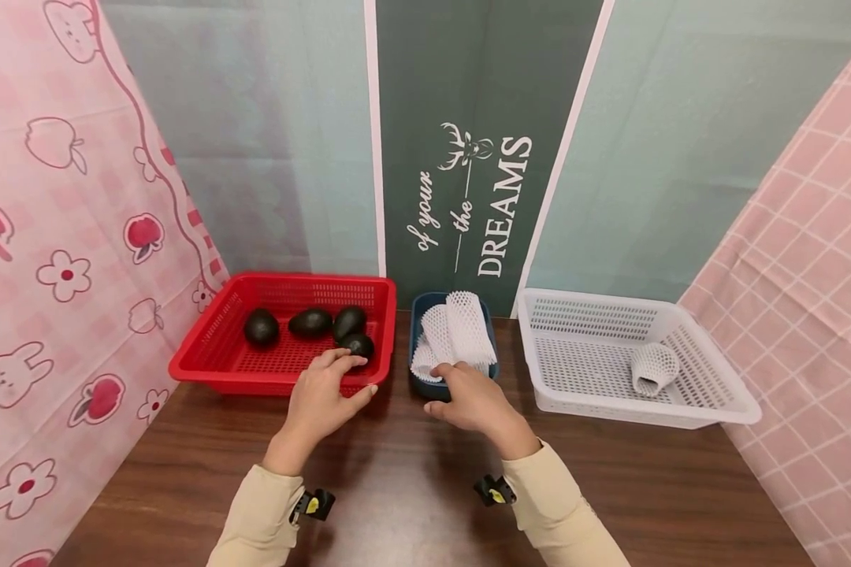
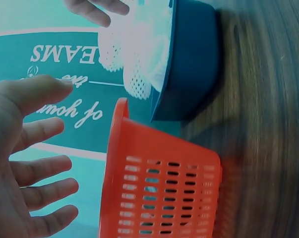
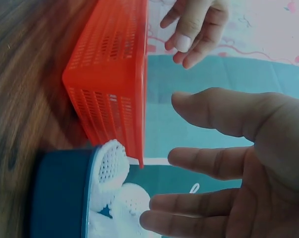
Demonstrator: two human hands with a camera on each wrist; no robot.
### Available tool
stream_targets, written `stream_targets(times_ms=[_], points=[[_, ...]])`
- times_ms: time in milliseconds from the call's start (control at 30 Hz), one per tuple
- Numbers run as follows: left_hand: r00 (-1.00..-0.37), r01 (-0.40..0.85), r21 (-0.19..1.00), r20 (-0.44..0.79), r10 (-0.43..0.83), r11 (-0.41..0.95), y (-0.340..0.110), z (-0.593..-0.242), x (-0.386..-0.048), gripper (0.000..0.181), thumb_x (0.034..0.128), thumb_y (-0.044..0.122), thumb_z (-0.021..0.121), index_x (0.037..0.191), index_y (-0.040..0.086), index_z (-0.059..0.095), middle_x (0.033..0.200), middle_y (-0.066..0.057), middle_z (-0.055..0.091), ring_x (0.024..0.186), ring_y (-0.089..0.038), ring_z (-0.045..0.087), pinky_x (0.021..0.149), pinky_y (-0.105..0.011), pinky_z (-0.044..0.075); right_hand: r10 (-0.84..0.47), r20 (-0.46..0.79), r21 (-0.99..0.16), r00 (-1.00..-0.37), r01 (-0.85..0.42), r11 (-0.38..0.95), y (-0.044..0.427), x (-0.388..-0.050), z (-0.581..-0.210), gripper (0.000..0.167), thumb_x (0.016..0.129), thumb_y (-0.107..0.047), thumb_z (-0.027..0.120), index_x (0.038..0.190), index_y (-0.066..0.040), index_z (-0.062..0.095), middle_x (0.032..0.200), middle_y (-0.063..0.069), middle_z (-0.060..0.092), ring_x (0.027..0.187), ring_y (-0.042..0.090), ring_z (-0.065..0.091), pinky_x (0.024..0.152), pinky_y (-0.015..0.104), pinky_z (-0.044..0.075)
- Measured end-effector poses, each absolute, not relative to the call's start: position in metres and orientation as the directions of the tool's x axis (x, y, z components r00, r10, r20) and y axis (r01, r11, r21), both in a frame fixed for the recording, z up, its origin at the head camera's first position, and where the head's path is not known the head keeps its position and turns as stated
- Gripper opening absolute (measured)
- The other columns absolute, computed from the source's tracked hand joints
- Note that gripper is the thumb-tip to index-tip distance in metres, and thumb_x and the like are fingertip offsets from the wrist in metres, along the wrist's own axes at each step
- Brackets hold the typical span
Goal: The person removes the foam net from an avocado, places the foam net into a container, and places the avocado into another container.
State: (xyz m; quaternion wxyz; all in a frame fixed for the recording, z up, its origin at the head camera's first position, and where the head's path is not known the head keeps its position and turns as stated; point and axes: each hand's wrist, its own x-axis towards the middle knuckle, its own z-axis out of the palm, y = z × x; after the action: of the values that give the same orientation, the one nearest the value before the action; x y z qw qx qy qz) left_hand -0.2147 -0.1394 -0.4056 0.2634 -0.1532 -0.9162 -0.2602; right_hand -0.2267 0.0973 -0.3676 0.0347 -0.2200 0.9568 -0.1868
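Observation:
Over the front right edge of a red basket [image 1: 241, 383] hovers my left hand [image 1: 322, 398], its fingers spread and holding nothing. Several dark avocados [image 1: 310, 322] lie in that basket, the nearest one [image 1: 358, 346] just beyond the left fingertips. My right hand [image 1: 473, 402] is above the front of a small blue bin [image 1: 417, 315], fingers parted and grasping nothing. White foam net sleeves [image 1: 470, 327] are heaped in the bin, close to the right fingertips. In the right wrist view, a gap shows between the right fingers [image 3: 204, 163] and the sleeves.
A white basket [image 1: 596, 405] stands at the right with one netted item [image 1: 655, 368] inside; what the net covers is mostly hidden. Printed cloths hang behind and at both sides of the brown wooden table [image 1: 397, 488].

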Motion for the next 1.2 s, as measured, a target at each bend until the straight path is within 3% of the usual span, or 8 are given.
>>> stream_targets(times_ms=[467,733,1200], points=[[-0.85,0.468,0.432,0.457,0.261,0.771,-0.116,-0.411,-0.213,0.04,0.0717,0.026,0.079,0.107,0.011,0.068,0.107,-0.008,0.059,0.098,-0.024,0.056,0.077,-0.041,0.048,-0.422,-0.011,-0.367,-0.907,-0.389,0.845,0.135,-0.226,-0.367,0.047,0.078,-0.026,0.073,0.119,-0.007,0.061,0.113,0.009,0.06,0.107,0.026,0.054,0.087,0.043,0.043],[-0.834,0.483,0.375,0.473,0.285,0.792,-0.107,-0.412,-0.214,0.041,0.0707,0.03,0.079,0.106,0.012,0.068,0.106,-0.008,0.06,0.094,-0.025,0.057,0.071,-0.042,0.048,-0.399,-0.041,-0.36,-0.916,-0.359,0.861,0.151,-0.227,-0.367,0.045,0.078,-0.026,0.073,0.118,-0.007,0.061,0.102,0.009,0.059,0.096,0.025,0.055,0.081,0.042,0.044],[-0.821,0.487,0.334,0.491,0.292,0.807,-0.09,-0.417,-0.215,0.04,0.0724,0.034,0.077,0.105,0.014,0.068,0.106,-0.009,0.061,0.091,-0.025,0.057,0.071,-0.043,0.048,-0.371,-0.035,-0.397,-0.928,-0.328,0.857,0.178,-0.228,-0.366,0.048,0.08,-0.025,0.071,0.121,-0.003,0.059,0.109,0.017,0.06,0.103,0.034,0.054,0.085,0.049,0.042]])
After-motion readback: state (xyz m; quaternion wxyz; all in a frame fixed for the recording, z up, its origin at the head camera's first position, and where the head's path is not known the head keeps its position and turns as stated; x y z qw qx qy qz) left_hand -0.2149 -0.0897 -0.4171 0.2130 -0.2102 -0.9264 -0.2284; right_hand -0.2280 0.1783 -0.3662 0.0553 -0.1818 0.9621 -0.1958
